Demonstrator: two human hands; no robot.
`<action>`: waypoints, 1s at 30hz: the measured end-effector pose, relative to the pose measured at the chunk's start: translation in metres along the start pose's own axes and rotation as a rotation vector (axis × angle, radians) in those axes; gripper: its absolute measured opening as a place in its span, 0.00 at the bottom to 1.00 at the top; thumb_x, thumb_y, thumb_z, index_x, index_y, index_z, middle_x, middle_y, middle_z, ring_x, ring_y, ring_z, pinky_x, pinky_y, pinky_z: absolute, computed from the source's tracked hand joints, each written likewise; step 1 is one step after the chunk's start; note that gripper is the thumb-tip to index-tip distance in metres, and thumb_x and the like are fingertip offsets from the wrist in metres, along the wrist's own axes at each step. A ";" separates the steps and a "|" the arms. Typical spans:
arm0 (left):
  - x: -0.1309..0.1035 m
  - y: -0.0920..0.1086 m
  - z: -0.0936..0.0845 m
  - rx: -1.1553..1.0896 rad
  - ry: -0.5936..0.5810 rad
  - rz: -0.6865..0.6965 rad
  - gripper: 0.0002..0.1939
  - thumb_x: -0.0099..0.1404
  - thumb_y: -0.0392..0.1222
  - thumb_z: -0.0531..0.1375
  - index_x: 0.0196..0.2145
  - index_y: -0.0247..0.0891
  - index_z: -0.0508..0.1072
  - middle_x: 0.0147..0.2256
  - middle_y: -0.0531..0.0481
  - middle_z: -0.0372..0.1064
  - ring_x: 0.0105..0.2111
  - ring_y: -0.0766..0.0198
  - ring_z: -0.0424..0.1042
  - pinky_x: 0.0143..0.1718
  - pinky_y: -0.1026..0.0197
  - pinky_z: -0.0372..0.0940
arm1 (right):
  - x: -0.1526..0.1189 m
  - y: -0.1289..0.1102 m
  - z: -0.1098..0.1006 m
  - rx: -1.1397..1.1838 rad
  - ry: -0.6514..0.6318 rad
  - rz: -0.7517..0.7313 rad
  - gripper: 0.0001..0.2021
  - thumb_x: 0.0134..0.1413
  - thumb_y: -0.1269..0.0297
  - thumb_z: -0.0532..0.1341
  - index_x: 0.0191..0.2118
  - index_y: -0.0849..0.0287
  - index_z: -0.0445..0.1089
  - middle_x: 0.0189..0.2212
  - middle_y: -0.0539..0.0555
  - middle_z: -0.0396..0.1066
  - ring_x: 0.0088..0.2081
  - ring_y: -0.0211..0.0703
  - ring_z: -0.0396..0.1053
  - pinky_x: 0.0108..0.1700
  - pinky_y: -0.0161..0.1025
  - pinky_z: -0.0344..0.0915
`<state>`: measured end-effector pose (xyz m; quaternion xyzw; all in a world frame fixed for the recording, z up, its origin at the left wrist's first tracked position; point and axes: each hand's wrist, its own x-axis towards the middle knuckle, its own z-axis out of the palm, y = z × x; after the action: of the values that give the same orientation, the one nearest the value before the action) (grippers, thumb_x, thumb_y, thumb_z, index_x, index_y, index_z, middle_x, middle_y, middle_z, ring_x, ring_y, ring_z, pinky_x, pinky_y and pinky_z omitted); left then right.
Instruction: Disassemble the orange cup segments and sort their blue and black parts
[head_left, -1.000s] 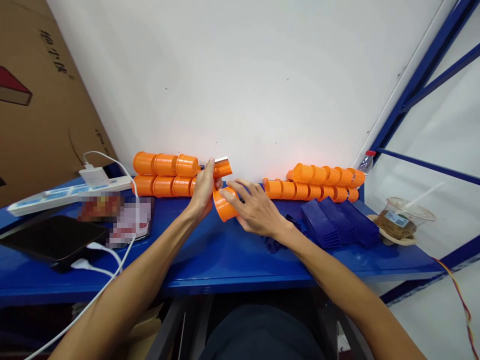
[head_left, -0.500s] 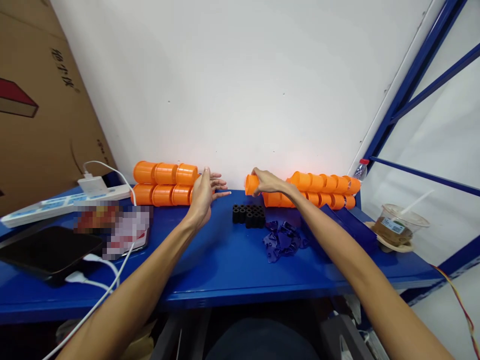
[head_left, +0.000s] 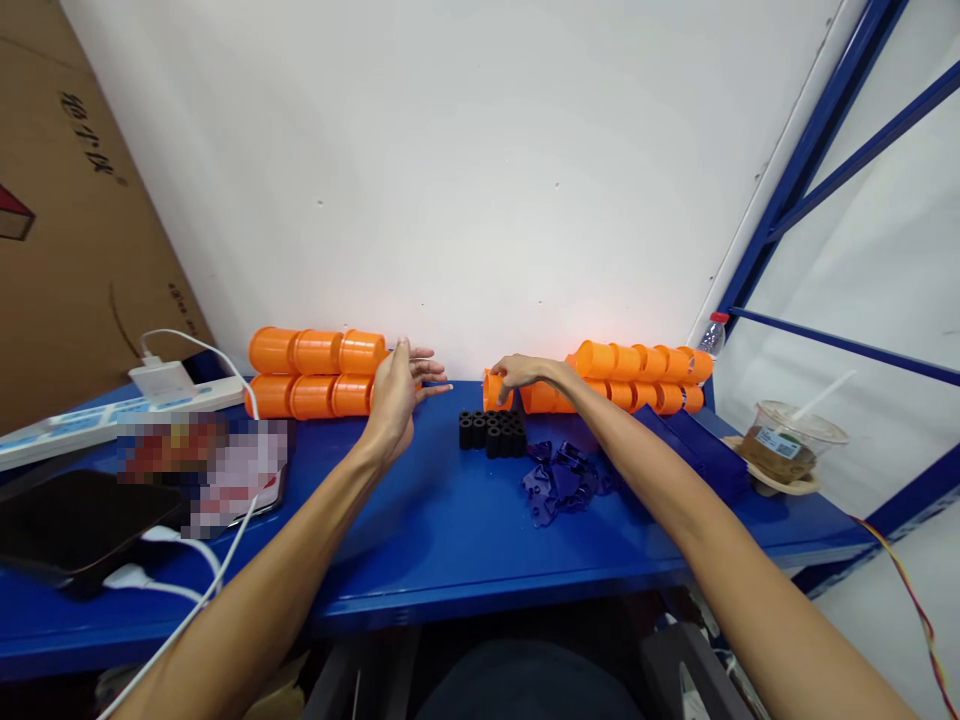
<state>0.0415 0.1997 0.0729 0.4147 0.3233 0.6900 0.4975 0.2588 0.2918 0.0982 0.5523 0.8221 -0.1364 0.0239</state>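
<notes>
My right hand [head_left: 523, 370] grips an orange plastic cup [head_left: 493, 392] lying on its side at the left end of the right-hand cup row [head_left: 609, 360]. Its fingers and thumb close on the cup from above. My left hand [head_left: 397, 395] is open, fingers spread and pointing right, beside the end of the left stack of orange cups [head_left: 318, 352]. That hand partly hides the stack's right end. Both stacks lie on their sides in two layers against the wall. Between the hands stands a cluster of small black cylinders [head_left: 491, 432] with holes in their tops.
Dark blue plastic pieces [head_left: 562, 480] lie on the blue table [head_left: 450, 530], near blue panels [head_left: 701, 445]. At right are a drink cup [head_left: 787, 445] and a bottle [head_left: 714, 335]. A power strip [head_left: 202, 395], black device [head_left: 86, 515] and white cables occupy the left.
My right hand has lowered the orange cup onto the table at the row's end. My left hand stays open in about the same place. The whole view has shifted slightly.
</notes>
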 end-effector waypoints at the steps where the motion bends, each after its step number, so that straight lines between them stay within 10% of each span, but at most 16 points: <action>1: 0.000 0.000 0.000 0.001 -0.001 0.003 0.24 0.74 0.61 0.55 0.36 0.35 0.72 0.26 0.48 0.71 0.26 0.62 0.73 0.29 0.60 0.74 | -0.001 0.001 -0.001 -0.004 -0.006 0.003 0.31 0.41 0.57 0.74 0.54 0.59 0.78 0.55 0.58 0.78 0.53 0.57 0.76 0.47 0.41 0.71; 14: 0.003 -0.003 -0.004 0.017 -0.007 0.012 0.23 0.75 0.58 0.54 0.37 0.35 0.72 0.27 0.48 0.71 0.26 0.63 0.74 0.29 0.61 0.74 | -0.021 0.009 -0.009 0.022 -0.009 0.080 0.44 0.39 0.63 0.76 0.66 0.63 0.70 0.64 0.64 0.71 0.62 0.62 0.71 0.58 0.48 0.70; 19: 0.001 0.001 -0.001 0.000 0.020 0.003 0.22 0.76 0.56 0.53 0.36 0.35 0.72 0.26 0.48 0.71 0.25 0.64 0.73 0.29 0.62 0.73 | -0.059 -0.004 -0.016 0.079 0.292 0.034 0.24 0.54 0.68 0.69 0.57 0.64 0.77 0.58 0.65 0.76 0.55 0.55 0.76 0.53 0.44 0.71; 24: -0.001 0.003 0.000 -0.019 0.000 0.018 0.21 0.76 0.56 0.54 0.35 0.36 0.72 0.26 0.48 0.70 0.25 0.64 0.73 0.29 0.63 0.72 | -0.124 -0.023 0.019 -0.068 0.362 0.073 0.07 0.58 0.67 0.66 0.40 0.61 0.81 0.40 0.60 0.82 0.42 0.51 0.78 0.42 0.40 0.68; 30: 0.000 0.001 0.000 -0.005 0.001 0.030 0.20 0.74 0.57 0.56 0.35 0.37 0.72 0.26 0.48 0.71 0.26 0.63 0.73 0.29 0.62 0.72 | -0.138 -0.032 0.065 -0.180 0.162 0.173 0.18 0.59 0.49 0.68 0.42 0.61 0.80 0.44 0.63 0.81 0.44 0.56 0.77 0.35 0.40 0.63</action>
<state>0.0407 0.1993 0.0734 0.4178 0.3155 0.6984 0.4880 0.2757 0.1400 0.0684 0.6260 0.7795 -0.0144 0.0188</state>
